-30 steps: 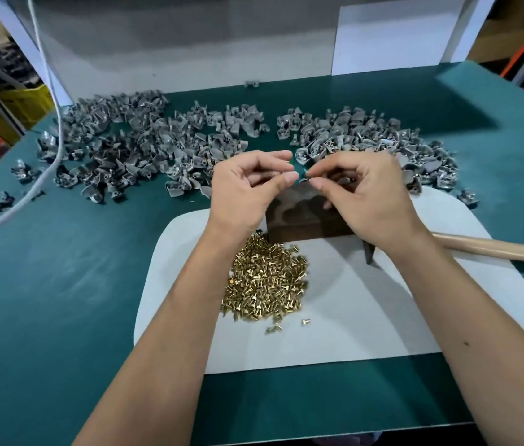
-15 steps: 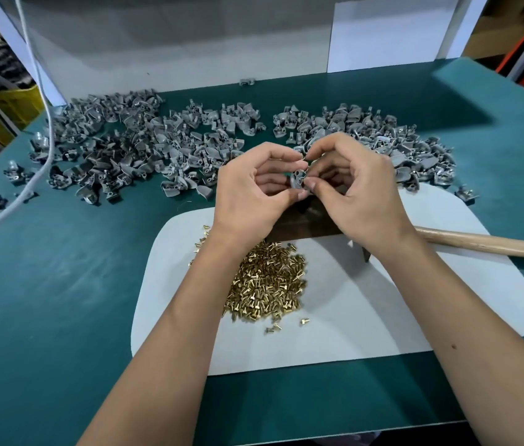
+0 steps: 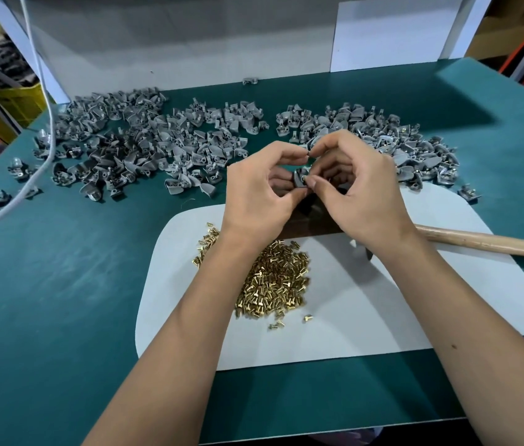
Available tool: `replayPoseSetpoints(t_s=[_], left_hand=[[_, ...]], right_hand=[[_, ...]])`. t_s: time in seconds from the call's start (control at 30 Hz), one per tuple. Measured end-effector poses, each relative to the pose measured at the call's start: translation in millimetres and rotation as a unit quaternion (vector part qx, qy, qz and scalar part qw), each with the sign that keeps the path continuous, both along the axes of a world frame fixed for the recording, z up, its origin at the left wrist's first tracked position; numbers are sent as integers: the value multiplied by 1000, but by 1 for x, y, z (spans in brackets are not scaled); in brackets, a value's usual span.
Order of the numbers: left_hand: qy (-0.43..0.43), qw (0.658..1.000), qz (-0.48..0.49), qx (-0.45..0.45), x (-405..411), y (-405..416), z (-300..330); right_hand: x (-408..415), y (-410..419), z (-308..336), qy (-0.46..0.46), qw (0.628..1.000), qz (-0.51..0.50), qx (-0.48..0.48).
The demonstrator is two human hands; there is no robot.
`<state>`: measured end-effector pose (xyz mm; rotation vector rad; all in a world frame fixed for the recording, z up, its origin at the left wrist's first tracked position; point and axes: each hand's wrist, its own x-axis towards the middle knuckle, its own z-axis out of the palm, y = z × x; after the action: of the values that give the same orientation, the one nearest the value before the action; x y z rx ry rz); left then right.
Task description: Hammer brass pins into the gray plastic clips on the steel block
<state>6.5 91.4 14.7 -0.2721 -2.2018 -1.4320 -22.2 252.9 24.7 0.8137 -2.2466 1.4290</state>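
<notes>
Both hands meet above the dark steel block (image 3: 310, 220), fingers curled inward and narrow. The left hand (image 3: 256, 196) holds a gray clip (image 3: 299, 180) between its thumb and curled fingers, while the right hand (image 3: 359, 191) pinches at the same clip with thumb and forefinger pressed close together; whether a pin sits between those fingertips is too small to tell. The clip is off the block, raised just above it and caught between the two sets of fingertips. Below the left wrist, on the near side of the fingers, lies a heap of brass pins (image 3: 273, 281) on a white mat (image 3: 415, 310), with a few loose ones scattered at its edges. Beyond the fingertips, on the far side, gray clips are spread in two big piles on the green table (image 3: 61, 284): one pile (image 3: 132, 149) to the left of the left hand and another pile (image 3: 415, 146) behind the right hand. A wooden hammer handle (image 3: 492, 244) sticks out to the right from under the right wrist, resting on the mat. A white cable (image 3: 38, 101) hangs over the far left of the table.
</notes>
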Motion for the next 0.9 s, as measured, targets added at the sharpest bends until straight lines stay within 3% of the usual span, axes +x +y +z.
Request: replayPoseSetpoints(t_s=[0.5,0.63,0.9], left_hand=[[47,989,71,-123,0,6,3],[57,988,77,-122,-1,8,2],[-13,997,62,-50,0,4,3]], right_hand=[[9,-8,4,15,999,-36,28],[11,-11,2,37,996,-55,57],[8,-6,2,11,998,-36,42]])
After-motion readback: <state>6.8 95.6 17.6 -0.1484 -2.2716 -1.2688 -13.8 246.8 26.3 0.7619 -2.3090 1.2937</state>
